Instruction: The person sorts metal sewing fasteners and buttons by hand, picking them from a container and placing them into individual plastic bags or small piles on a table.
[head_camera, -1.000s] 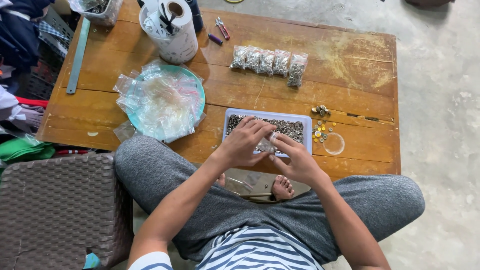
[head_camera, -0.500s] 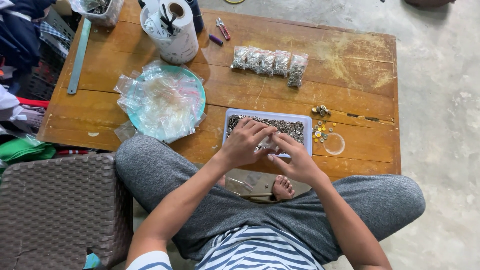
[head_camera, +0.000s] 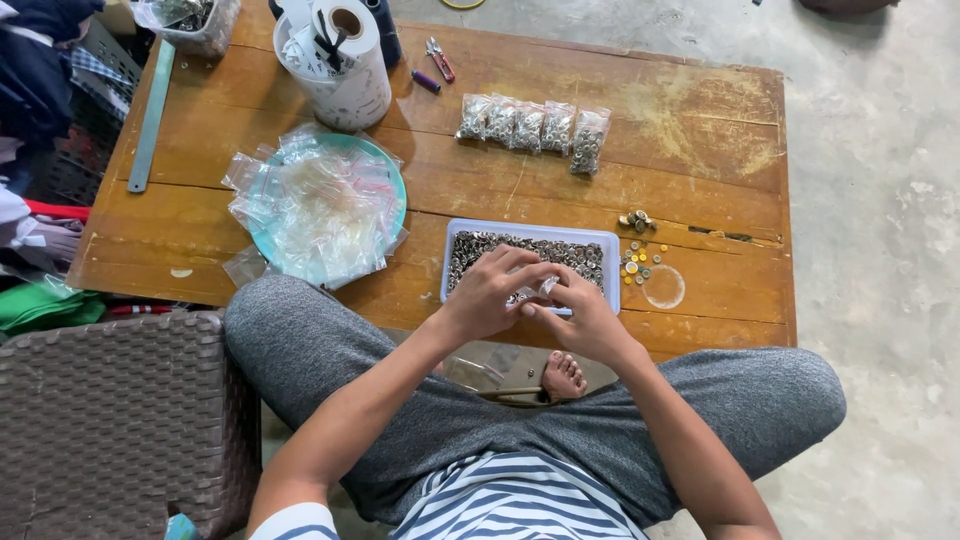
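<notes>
Head view: left hand (head_camera: 487, 295) and right hand (head_camera: 585, 315) pinch a small clear bag (head_camera: 546, 287) over the tray (head_camera: 610, 262) — contents indistinct.

Home workshop – low wooden table (head_camera: 700, 120) on concrete floor (head_camera: 880, 200); bagged metal eyelets (head_camera: 530, 125); ruler (head_camera: 150, 115)

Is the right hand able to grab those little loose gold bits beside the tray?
Probably yes: the right hand is close to the gold bits, with only bare table between, though it's pinching a small bag.
</notes>
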